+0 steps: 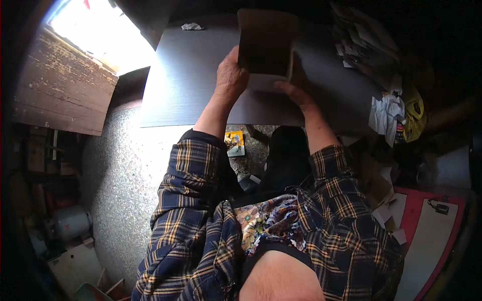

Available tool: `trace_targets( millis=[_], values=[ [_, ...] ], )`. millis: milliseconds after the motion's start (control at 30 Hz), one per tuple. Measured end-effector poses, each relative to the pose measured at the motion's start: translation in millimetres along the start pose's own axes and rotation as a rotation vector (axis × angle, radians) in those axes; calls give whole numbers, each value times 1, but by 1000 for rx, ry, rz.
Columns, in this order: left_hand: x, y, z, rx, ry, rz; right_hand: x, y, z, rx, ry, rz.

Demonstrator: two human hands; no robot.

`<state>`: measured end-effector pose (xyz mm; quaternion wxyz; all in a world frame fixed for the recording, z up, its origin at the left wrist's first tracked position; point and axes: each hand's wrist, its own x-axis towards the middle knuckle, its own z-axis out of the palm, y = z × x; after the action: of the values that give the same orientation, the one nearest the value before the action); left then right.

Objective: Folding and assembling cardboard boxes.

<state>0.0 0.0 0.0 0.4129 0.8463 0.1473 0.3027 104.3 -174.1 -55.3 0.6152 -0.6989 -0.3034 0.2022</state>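
Note:
Over the grey tabletop, a dark brown cardboard-like box is held up between both hands. It is in shadow and a little blurred, so its inside and any print cannot be made out. My left hand is closed on its left side, fingers mostly hidden behind it. At its lower right corner, my right hand grips it, thumb toward the near edge and the other fingers dim in shadow.
A crumpled white scrap lies at the table's far left. White crumpled paper and a yellow bag hang by the right edge. A wooden cabinet stands left. A yellow packet lies below the table, a pink-edged board at right.

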Motion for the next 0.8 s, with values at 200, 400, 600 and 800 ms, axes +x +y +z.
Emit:
trace_targets(
  millis=[200, 400, 600, 800],
  values=[
    [6, -5, -4, 21, 54, 25, 4, -13, 18, -181, 67, -126],
    [18, -22, 7, 84, -156, -91, 4, -23, 6, -291, 139, -159],
    [8, 24, -11, -413, -298, 68, -22, -42, -12, -300, 313, -368],
    [8, 13, -2, -395, -329, 59, -28, -52, -8, -441, 329, -282]
  ],
)
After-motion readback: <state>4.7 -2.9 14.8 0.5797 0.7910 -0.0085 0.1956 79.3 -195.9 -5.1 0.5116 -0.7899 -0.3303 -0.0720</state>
